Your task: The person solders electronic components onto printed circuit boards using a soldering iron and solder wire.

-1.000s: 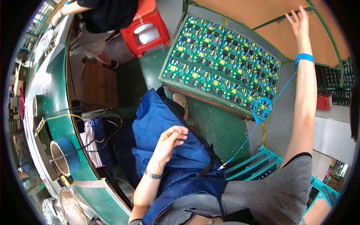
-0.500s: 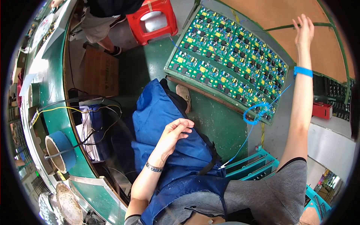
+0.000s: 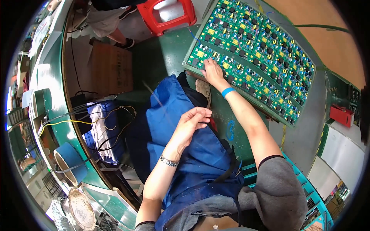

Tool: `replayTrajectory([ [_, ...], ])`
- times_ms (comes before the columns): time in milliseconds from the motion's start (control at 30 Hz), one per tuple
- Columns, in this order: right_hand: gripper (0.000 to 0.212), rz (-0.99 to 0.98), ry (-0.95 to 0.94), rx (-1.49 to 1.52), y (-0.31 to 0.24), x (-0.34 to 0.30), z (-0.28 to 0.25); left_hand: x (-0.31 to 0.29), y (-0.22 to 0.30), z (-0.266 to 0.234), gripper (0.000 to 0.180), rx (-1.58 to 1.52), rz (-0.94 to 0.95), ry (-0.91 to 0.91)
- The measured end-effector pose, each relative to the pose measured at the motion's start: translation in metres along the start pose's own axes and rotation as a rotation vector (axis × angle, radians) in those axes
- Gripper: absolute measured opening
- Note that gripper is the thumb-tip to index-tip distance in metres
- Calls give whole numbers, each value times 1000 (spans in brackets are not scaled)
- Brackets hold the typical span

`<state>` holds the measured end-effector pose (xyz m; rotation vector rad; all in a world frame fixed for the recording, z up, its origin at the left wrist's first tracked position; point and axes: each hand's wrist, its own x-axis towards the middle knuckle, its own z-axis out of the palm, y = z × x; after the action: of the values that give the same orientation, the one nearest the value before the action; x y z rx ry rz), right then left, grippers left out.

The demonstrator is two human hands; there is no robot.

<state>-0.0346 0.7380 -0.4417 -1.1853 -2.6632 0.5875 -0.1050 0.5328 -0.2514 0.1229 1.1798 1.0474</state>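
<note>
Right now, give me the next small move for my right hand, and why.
Probably close the bare right hand gently on the green circuit board with yellow and black components beside it: the hand is toward the near row's left end, while the bare left hand, loosely curled over the blue fabric apron, shows nothing in it.

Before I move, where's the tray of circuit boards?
In the head view, the tray of circuit boards is at upper right, to the right of the red plastic stool, with the right hand at its near edge.
</note>
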Motion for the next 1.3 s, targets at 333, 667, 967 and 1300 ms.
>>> replayTrajectory([
  [333, 37, -19, 53, 442, -67, -40, -67, 113, 3, -15, 34, -351, 279, 264],
  [667, 38, 200, 135, 17, 67, -85, -48, 114, -2, 3, 21, -483, 340, 285],
  [967, 33, 265, 217, 500, 42, -61, -104, 123, -14, -5, 23, -497, 364, 397],
  [1300, 43, 62, 318, 260, -62, -117, -147, 129, -18, 37, 83, -662, 218, 64],
])
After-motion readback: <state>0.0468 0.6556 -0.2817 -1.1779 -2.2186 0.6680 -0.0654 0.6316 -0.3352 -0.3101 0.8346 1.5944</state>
